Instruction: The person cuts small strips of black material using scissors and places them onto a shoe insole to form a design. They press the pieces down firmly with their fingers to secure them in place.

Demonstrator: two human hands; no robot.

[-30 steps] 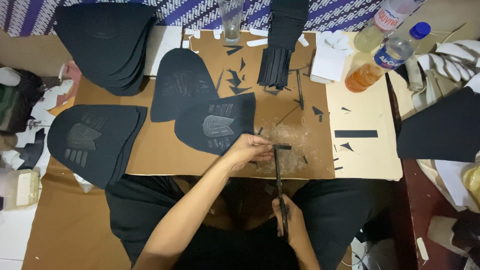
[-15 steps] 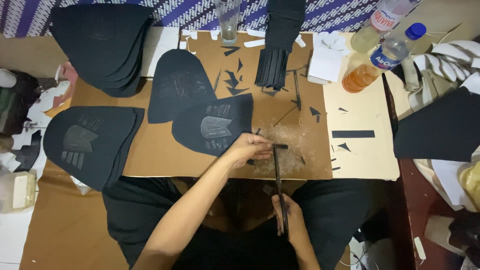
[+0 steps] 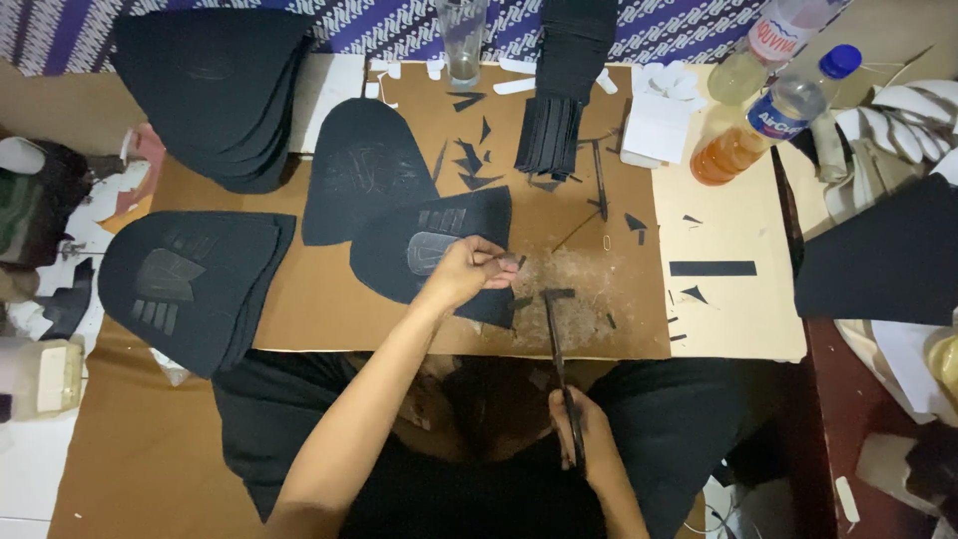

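Note:
My left hand (image 3: 467,271) pinches the edge of a black dome-shaped sheet piece (image 3: 429,245) lying on a brown cardboard board (image 3: 329,309). My right hand (image 3: 584,439) grips the handle end of a long dark tool (image 3: 556,344), which looks like a hammer. Its head rests on the board just right of my left fingers, on a scuffed whitish patch (image 3: 564,284). A second black dome piece (image 3: 364,170) lies behind the first.
Stacks of black dome pieces lie at far left (image 3: 215,90) and near left (image 3: 190,284). Black strips (image 3: 549,135), small offcuts (image 3: 469,165), a drinking glass (image 3: 461,40) and two bottles (image 3: 768,110) stand at the back. A black strip (image 3: 712,268) lies on pale card at right.
My left hand has pulled slightly left with the black piece's edge. The tool's head stays on the scuffed patch, and my right hand holds its place.

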